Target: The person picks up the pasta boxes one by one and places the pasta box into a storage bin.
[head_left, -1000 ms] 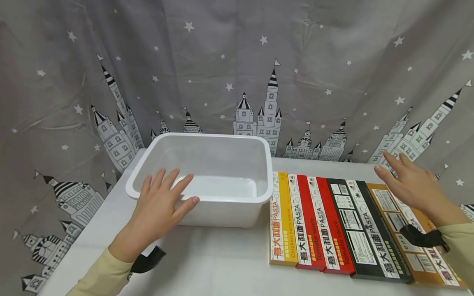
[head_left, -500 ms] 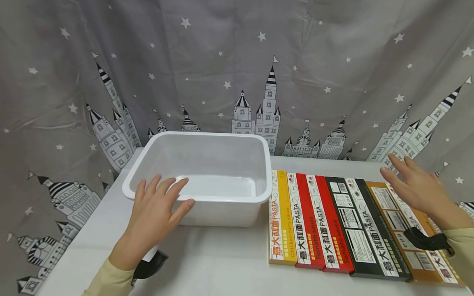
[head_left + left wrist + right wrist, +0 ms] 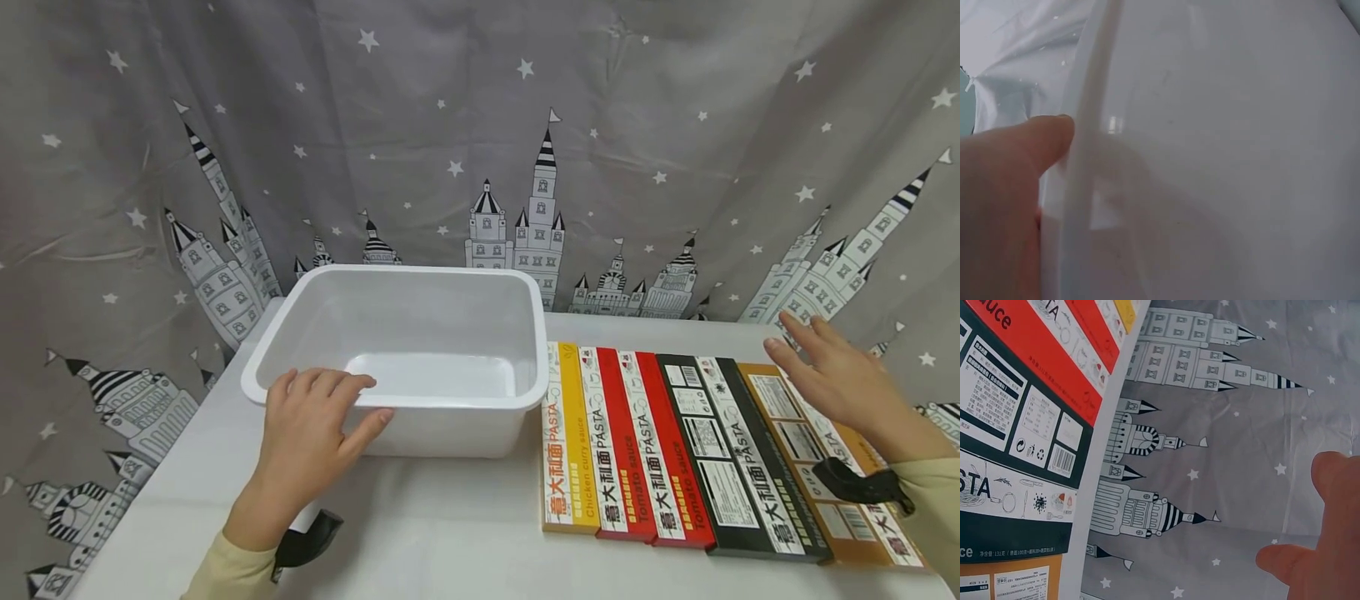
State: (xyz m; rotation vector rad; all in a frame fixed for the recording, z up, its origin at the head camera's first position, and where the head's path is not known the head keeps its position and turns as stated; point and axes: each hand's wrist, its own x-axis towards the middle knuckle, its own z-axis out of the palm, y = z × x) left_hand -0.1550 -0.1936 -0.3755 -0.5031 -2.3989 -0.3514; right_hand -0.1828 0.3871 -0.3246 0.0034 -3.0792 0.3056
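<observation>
A white plastic basin (image 3: 450, 403) stands on the table. My left hand (image 3: 303, 442) holds its near rim toward the left corner, fingers bent over into the basin. In the left wrist view the thumb (image 3: 1054, 140) touches the rim; the other fingers are mostly hidden. To the basin's right lies a row of pasta boxes: one yellow (image 3: 585, 467), a red one (image 3: 637, 492), a second red one (image 3: 693, 492), a black one (image 3: 742, 483) and an orange-brown one (image 3: 783, 400). Raised above the orange-brown box, my right hand (image 3: 843, 375) holds nothing, its fingers spread loosely.
The white table (image 3: 442, 525) carries the basin and boxes. A grey curtain (image 3: 420, 92) printed with castles and stars hangs close behind the basin and runs down the left side. Black straps (image 3: 307, 537) sit at both wrists.
My left hand has come down onto the basin's near rim, and its fingers have bent over it. The right hand has shifted only slightly. The head view has moved a little.
</observation>
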